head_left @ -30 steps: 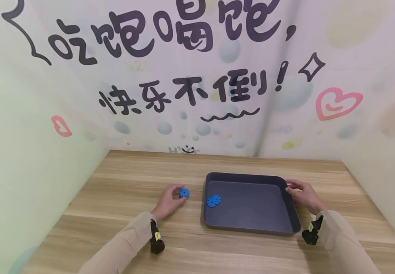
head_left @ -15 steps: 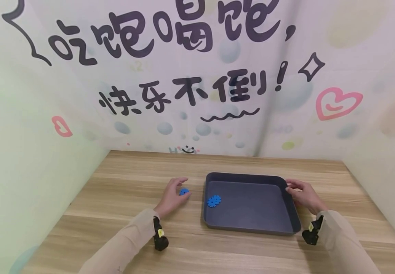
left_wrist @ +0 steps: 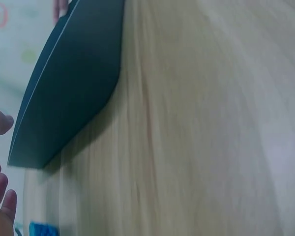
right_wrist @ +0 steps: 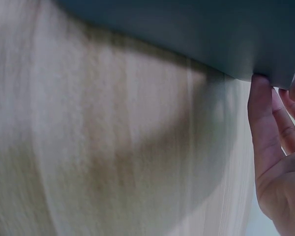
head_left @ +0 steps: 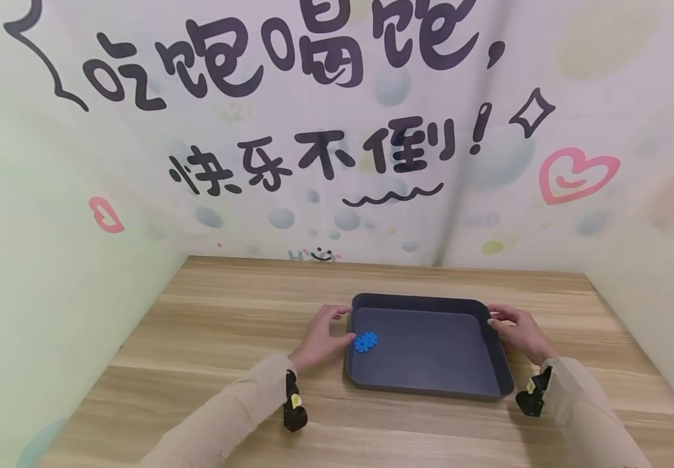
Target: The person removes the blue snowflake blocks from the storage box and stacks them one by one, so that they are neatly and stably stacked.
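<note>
A dark grey rectangular baking tray [head_left: 430,351] lies on the wooden table, with overlapping blue notched plastic discs [head_left: 366,342] inside by its left wall. My left hand [head_left: 322,339] is at the tray's upper left rim, thumb and fingers spread apart and nothing pinched between them. In the left wrist view, its thumb and fingers show at the left edge, close to the tray corner, and a blue piece [left_wrist: 43,229] sits on the table below; the hand hides this piece in the head view. My right hand [head_left: 518,335] grips the tray's upper right corner, thumb inside the rim and fingers against the outer wall.
The wooden table [head_left: 225,305] extends around the tray on all sides. A printed fabric wall [head_left: 255,227] rises behind its back edge, with side walls left and right. Each wrist carries a black camera.
My left hand first let go of the blue disc on the table, then moved right to the tray's left rim with its fingers spread. The right hand and the tray have stayed in place.
</note>
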Demonstrator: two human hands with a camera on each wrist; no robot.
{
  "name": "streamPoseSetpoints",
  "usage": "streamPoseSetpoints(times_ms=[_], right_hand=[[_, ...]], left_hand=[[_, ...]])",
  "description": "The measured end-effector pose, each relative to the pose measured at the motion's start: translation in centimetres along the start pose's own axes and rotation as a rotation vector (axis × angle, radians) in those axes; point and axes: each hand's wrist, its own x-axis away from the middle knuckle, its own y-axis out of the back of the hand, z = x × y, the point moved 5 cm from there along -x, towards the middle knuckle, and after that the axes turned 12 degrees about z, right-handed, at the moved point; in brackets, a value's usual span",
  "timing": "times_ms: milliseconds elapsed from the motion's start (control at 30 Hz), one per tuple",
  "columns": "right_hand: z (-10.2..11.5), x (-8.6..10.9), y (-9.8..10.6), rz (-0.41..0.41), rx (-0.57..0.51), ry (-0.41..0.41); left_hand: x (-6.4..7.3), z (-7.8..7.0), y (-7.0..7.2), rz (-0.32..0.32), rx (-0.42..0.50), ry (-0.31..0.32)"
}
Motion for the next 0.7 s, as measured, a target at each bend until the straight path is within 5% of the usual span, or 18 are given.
streamPoseSetpoints(times_ms=[433,700], right_hand=[[-0.2,-0.2,0.2,-0.006,-0.016,0.001],[-0.2,-0.2,0.1,-0.005,-0.019,-0.008]], left_hand=[[-2.0,-2.3,-2.2,0.095,-0.088,-0.003],[-3.4,-3.2,-2.9,0.192,-0.166,0.111]])
